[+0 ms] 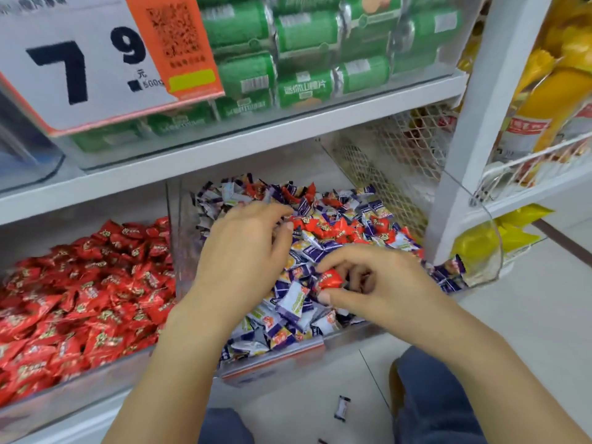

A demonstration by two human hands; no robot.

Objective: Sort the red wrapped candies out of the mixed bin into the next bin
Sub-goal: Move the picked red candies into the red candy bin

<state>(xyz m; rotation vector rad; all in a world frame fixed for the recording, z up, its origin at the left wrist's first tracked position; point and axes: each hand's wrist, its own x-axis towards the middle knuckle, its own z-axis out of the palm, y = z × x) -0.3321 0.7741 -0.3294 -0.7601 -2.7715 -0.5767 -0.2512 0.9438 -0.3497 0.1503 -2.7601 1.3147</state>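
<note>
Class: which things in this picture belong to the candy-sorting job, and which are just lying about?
Belongs to the job:
- mixed bin
- red candy pinched in right hand
- left hand, reaching into the pile
- red-candy bin

Just lying about:
- green packets
- price sign
- yellow bags
- stray candy on floor

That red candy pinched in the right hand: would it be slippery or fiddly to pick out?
Probably light: the right hand lifts the red candy with fingertips alone. Its glossy wrapper looks slippery, though the crimped ends may offer grip. It seems unlikely to roll, being flat-sided like its neighbours in the mixed bin.
</note>
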